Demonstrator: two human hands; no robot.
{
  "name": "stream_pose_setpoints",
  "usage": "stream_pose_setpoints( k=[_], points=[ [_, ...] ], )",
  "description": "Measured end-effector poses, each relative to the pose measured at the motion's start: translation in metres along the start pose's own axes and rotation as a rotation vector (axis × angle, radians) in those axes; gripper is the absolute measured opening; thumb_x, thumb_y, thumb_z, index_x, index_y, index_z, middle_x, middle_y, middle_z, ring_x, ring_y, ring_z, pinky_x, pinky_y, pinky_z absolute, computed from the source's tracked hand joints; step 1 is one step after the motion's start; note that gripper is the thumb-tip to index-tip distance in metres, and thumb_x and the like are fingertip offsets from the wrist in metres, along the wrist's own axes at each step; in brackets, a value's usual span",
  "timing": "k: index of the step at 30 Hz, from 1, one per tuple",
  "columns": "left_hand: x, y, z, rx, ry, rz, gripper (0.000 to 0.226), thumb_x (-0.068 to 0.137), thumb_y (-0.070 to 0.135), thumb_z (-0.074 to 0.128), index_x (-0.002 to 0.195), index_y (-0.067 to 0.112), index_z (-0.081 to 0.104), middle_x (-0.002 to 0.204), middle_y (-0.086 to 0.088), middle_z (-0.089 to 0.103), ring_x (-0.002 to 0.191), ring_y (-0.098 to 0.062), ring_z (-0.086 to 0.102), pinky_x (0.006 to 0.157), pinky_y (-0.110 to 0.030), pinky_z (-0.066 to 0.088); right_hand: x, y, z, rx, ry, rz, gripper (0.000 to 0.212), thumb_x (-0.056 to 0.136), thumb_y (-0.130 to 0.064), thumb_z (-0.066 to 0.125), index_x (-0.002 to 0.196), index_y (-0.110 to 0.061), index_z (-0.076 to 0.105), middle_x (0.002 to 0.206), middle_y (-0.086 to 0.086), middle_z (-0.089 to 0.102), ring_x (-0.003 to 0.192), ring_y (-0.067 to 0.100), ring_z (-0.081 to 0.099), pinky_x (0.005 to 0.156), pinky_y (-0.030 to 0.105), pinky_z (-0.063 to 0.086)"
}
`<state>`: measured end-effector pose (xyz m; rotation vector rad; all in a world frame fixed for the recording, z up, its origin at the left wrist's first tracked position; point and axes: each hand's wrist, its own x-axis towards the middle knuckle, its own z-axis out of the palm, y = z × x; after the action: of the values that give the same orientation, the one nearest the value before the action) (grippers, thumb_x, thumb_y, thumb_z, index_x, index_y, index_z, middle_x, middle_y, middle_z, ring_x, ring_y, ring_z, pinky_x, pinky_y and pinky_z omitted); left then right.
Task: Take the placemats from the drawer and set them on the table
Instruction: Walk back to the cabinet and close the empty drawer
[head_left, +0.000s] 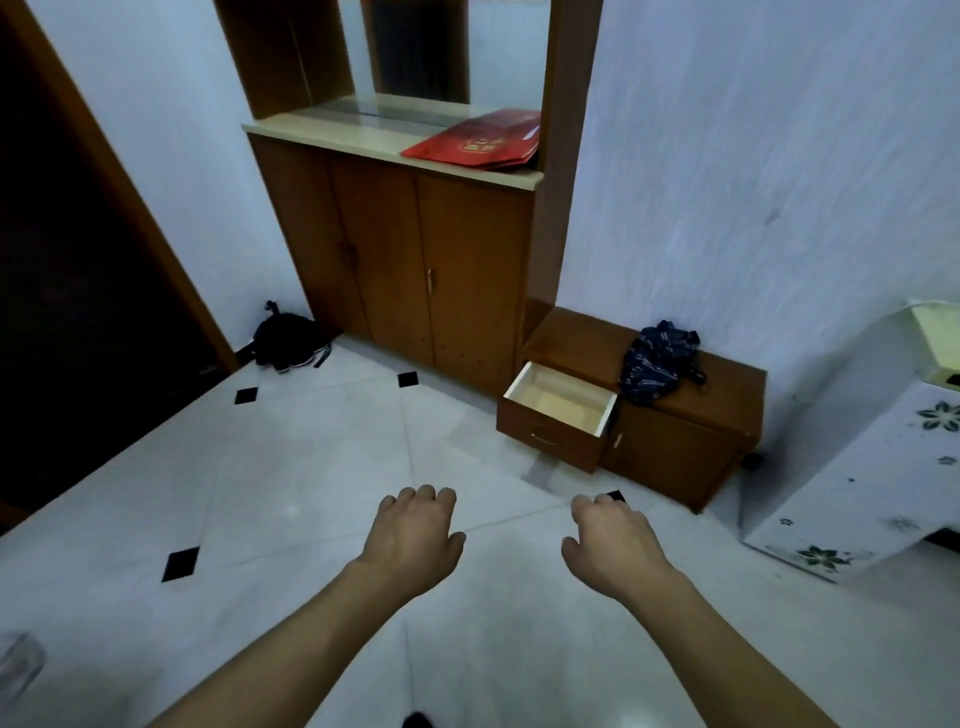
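hands: left hand (413, 535) and right hand (613, 540) loosely curled, holding nothing | drawer (558, 410) at 1 o'clock, pulled out, seemingly bare | placemats: none visible | next: step close, check the drawer's back before reaching

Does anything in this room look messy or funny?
Yes. The small wooden drawer of the low brown cabinet hangs pulled out, and it looks empty inside. A crumpled dark blue plaid cloth is dumped on the cabinet's top. A black backpack slumps on the floor in the corner.
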<state>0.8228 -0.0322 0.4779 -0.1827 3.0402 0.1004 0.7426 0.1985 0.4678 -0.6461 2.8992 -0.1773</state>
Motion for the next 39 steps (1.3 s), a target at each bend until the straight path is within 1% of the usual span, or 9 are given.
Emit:
stream_pose_setpoints(
  k=[7, 9, 11, 16, 21, 26, 31, 34, 39],
  points=[
    [0.169, -0.021, -0.018, 0.041, 0.003, 0.164, 0.037, 0.089, 0.047, 0.05, 0.112, 0.018, 0.051, 0.106, -0.005, 0.063, 0.099, -0.026, 0.056, 0.083, -0.039, 0.043, 0.116, 0.026, -0.011, 0.069, 0.02, 0.195, 0.03, 0.084, -0.039, 0.054, 0.108, -0.022, 0.053, 0.103, 0.004, 0.061, 0.092, 0.023, 0.057, 0.079, 0.037, 0.05],
    [0.208, -0.016, -0.019, 0.052, -0.011, 0.203, 0.038, 0.089, 0.047, 0.05, 0.115, 0.019, 0.052, 0.108, -0.005, 0.063, 0.1, -0.026, 0.057, 0.085, -0.039, 0.044, 0.141, 0.042, -0.01, 0.072, 0.016, 0.238, 0.031, 0.085, -0.04, 0.054, 0.11, -0.021, 0.054, 0.103, 0.004, 0.061, 0.092, 0.023, 0.057, 0.08, 0.036, 0.05],
    [0.251, -0.007, -0.016, 0.053, -0.023, 0.244, 0.039, 0.09, 0.047, 0.05, 0.116, 0.019, 0.051, 0.108, -0.004, 0.063, 0.099, -0.025, 0.057, 0.084, -0.038, 0.043, 0.174, 0.063, -0.008, 0.081, 0.006, 0.25, 0.031, 0.084, -0.04, 0.052, 0.108, -0.02, 0.054, 0.102, 0.006, 0.061, 0.093, 0.025, 0.057, 0.077, 0.035, 0.046],
    [0.359, 0.014, -0.006, 0.082, -0.046, 0.24, 0.04, 0.09, 0.045, 0.049, 0.118, 0.018, 0.051, 0.109, -0.005, 0.063, 0.1, -0.025, 0.057, 0.083, -0.037, 0.043, 0.275, 0.114, -0.011, 0.123, -0.028, 0.204, 0.026, 0.086, -0.037, 0.052, 0.106, -0.02, 0.051, 0.106, 0.006, 0.06, 0.095, 0.026, 0.058, 0.079, 0.036, 0.046],
    [0.45, 0.031, -0.003, 0.095, -0.084, 0.213, 0.041, 0.09, 0.045, 0.048, 0.121, 0.017, 0.05, 0.11, -0.005, 0.062, 0.1, -0.025, 0.056, 0.084, -0.038, 0.043, 0.367, 0.146, -0.022, 0.116, -0.086, 0.137, 0.034, 0.087, -0.033, 0.051, 0.118, -0.018, 0.051, 0.114, 0.009, 0.059, 0.103, 0.029, 0.055, 0.083, 0.037, 0.044],
    [0.528, 0.036, 0.005, 0.065, -0.125, 0.221, 0.042, 0.091, 0.044, 0.048, 0.124, 0.018, 0.048, 0.115, -0.005, 0.061, 0.104, -0.025, 0.054, 0.088, -0.038, 0.042, 0.441, 0.162, -0.022, 0.109, -0.115, 0.137, 0.031, 0.086, -0.032, 0.05, 0.112, -0.017, 0.052, 0.112, 0.009, 0.06, 0.103, 0.029, 0.055, 0.082, 0.039, 0.044],
    [0.6, 0.029, 0.033, 0.056, -0.184, 0.326, 0.038, 0.091, 0.044, 0.048, 0.118, 0.018, 0.048, 0.113, -0.005, 0.059, 0.104, -0.025, 0.052, 0.089, -0.038, 0.041, 0.495, 0.17, -0.006, 0.124, -0.16, 0.258, 0.03, 0.085, -0.025, 0.05, 0.113, -0.015, 0.053, 0.112, 0.011, 0.06, 0.105, 0.03, 0.054, 0.087, 0.04, 0.043],
    [0.637, 0.023, 0.052, 0.057, -0.215, 0.411, 0.037, 0.09, 0.043, 0.048, 0.117, 0.018, 0.048, 0.114, -0.004, 0.058, 0.104, -0.025, 0.052, 0.089, -0.037, 0.04, 0.514, 0.171, 0.009, 0.144, -0.166, 0.358, 0.031, 0.085, -0.024, 0.05, 0.114, -0.013, 0.054, 0.11, 0.011, 0.061, 0.104, 0.031, 0.055, 0.086, 0.041, 0.043],
    [0.686, 0.016, 0.087, 0.08, -0.293, 0.505, 0.042, 0.09, 0.042, 0.05, 0.121, 0.015, 0.047, 0.114, -0.007, 0.058, 0.103, -0.027, 0.052, 0.087, -0.039, 0.04, 0.546, 0.178, 0.048, 0.2, -0.212, 0.476, 0.034, 0.084, -0.026, 0.05, 0.115, -0.013, 0.056, 0.111, 0.012, 0.061, 0.102, 0.031, 0.056, 0.082, 0.036, 0.041]
  ],
)
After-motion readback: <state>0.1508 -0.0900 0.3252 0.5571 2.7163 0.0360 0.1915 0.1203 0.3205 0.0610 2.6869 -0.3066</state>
